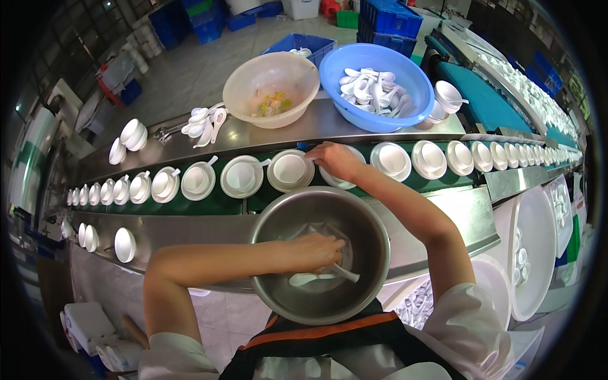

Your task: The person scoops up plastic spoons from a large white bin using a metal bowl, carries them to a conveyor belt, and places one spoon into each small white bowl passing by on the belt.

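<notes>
A stainless steel basin [275,299] is right in front of me, its far rim close to the conveyor. Inside it, my left hand [316,251] curls down over white spoons [347,272]; the fingers partly hide them, so a firm grip is unclear. My right hand [337,160] reaches over the green conveyor belt [213,206]. Its fingertips pinch the handle of a white spoon [310,159] at the right edge of a set of a white bowl on a plate [289,169]. Behind that hand is another plate-and-bowl set [351,178], partly covered by it.
More sets [194,179] line the belt both ways. On the steel ledge beyond stand a cream basin [270,80], a blue basin of spoons [375,121], loose spoons [204,124] and stacked bowls [134,134]. A single bowl [125,244] rests on the near ledge.
</notes>
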`<move>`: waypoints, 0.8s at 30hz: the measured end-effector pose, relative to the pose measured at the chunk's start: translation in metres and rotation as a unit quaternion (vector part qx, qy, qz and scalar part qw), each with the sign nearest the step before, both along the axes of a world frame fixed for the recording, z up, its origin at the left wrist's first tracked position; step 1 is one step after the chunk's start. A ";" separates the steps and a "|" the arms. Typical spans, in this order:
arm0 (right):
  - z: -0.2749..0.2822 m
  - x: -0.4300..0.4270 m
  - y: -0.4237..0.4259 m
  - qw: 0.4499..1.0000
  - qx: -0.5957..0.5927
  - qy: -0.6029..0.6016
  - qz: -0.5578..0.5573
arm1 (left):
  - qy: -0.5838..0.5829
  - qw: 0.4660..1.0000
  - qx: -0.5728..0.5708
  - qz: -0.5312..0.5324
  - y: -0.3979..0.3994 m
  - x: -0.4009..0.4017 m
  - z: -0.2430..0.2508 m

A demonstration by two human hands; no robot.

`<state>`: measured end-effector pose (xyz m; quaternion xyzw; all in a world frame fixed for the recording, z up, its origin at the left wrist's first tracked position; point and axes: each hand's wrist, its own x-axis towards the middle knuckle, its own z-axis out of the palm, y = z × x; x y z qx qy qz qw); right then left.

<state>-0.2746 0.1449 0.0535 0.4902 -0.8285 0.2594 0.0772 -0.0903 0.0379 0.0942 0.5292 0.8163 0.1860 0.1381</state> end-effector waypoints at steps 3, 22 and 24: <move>-0.003 0.000 -0.001 0.994 -0.042 0.081 0.061 | -0.165 0.975 -0.007 0.145 -0.025 -0.003 0.011; -0.022 -0.022 -0.009 0.997 0.032 0.059 0.035 | -0.046 0.992 -0.026 0.117 -0.015 0.050 -0.033; -0.011 -0.017 -0.005 0.999 -0.009 0.028 0.033 | -0.065 0.991 -0.031 0.115 -0.017 0.049 -0.041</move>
